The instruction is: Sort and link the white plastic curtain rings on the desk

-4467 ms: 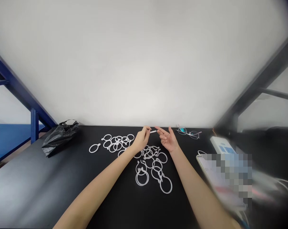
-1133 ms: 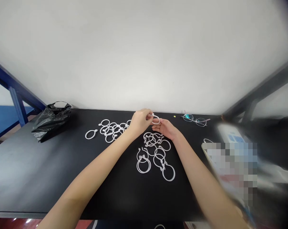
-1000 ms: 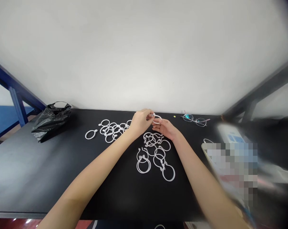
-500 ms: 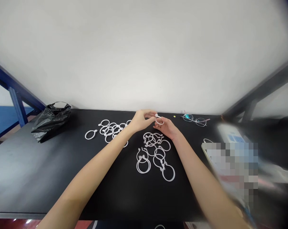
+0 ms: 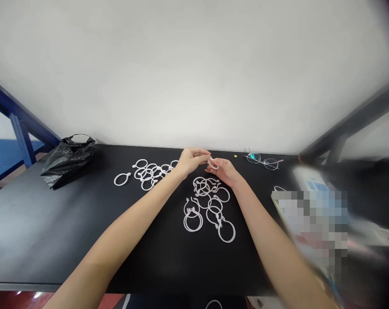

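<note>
A white plastic ring (image 5: 213, 165) is pinched between my two hands near the back of the black table. My left hand (image 5: 192, 160) grips its left upper side, and my right hand (image 5: 226, 171) holds it from the right. Fingers cover part of the ring. Below my hands lies a group of similar white rings (image 5: 210, 206), several with open, clip-like ends. Left of my left forearm is another cluster of white rings (image 5: 147, 174), which look closed with small knobs. One separate ring (image 5: 122, 179) lies further left.
A crumpled black plastic bag (image 5: 68, 161) sits at the table's left back. Eyeglasses (image 5: 262, 161) lie at the right back, close to a small yellow-green speck (image 5: 235, 156). Blurred items stand along the right side. A white wall rises behind the black table (image 5: 159, 257).
The ring has tilted and now shows less of its opening between my fingers. My hands have drawn slightly closer around it. The rings on the table lie as before.
</note>
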Demonstrator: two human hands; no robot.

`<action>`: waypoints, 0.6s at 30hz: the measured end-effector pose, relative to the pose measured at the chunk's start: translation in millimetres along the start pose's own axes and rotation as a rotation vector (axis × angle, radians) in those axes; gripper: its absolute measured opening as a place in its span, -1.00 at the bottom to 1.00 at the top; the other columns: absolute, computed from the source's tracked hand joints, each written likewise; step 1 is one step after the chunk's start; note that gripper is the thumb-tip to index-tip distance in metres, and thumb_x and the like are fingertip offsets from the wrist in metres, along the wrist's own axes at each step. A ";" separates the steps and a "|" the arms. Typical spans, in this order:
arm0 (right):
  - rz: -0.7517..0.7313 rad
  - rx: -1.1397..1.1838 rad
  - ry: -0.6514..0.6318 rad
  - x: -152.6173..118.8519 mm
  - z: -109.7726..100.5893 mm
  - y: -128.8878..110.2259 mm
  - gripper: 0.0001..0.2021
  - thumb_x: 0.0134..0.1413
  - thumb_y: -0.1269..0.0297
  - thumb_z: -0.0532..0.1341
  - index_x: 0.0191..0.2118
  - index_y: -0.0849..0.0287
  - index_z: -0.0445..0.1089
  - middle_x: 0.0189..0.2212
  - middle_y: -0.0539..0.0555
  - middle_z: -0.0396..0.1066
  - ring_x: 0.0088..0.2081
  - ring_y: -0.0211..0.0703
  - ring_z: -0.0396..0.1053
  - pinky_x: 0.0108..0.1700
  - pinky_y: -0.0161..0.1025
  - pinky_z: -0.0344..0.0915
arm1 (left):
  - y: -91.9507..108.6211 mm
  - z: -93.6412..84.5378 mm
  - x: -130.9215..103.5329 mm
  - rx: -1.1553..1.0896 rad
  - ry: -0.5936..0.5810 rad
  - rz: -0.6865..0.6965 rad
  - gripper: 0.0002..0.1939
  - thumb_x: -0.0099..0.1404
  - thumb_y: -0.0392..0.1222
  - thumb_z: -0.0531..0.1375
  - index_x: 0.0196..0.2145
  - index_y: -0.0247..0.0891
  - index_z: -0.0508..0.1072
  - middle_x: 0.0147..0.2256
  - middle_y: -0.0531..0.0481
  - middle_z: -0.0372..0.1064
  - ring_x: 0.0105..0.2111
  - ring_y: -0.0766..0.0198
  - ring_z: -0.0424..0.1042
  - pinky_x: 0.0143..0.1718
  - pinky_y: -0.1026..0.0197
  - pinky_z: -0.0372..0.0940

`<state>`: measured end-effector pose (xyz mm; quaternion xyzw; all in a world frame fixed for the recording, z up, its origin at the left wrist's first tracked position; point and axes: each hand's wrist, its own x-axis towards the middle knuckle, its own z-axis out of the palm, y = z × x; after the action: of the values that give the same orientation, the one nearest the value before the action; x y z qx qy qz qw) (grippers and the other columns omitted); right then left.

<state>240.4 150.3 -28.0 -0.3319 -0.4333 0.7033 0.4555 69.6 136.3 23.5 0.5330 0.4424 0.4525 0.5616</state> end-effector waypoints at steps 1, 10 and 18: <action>0.001 0.005 -0.002 0.1 0.0 0.3 -0.71 -0.29 0.12 0.49 -0.46 0.22 0.53 -0.54 0.03 0.49 -0.46 -0.24 0.41 -0.11 -0.10 0.44 | -0.3 0.6 0.1 0.009 0.003 0.003 -0.88 0.15 -0.30 0.27 -0.32 -0.35 0.56 -0.36 -0.07 0.56 -0.31 0.29 0.53 -0.10 0.15 0.43; 0.080 0.120 0.097 3.0 3.3 -4.4 -0.69 0.14 0.02 0.25 -0.30 0.19 0.52 -0.28 0.15 0.57 -0.20 -0.13 0.51 -0.01 -0.15 0.41 | 37.7 -47.4 -4.1 0.534 -0.148 0.143 -0.75 0.09 -0.14 0.29 -0.28 -0.32 0.56 -0.32 -0.12 0.57 -0.29 0.17 0.53 -0.17 0.15 0.40; 0.058 0.094 0.091 -0.2 5.0 -4.7 -0.84 0.08 0.23 0.32 -0.24 0.18 0.51 -0.27 0.12 0.58 -0.17 -0.14 0.52 0.04 -0.15 0.41 | 68.2 -107.4 -19.9 1.130 -0.197 -0.249 -0.68 -0.04 -0.15 0.28 -0.25 -0.17 0.50 -0.29 0.00 0.57 -0.35 0.16 0.50 -0.40 0.24 0.29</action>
<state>237.8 149.6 -21.7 -0.3543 -0.3688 0.7197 0.4694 -42.0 139.6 87.6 0.7333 0.6199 0.0254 0.2781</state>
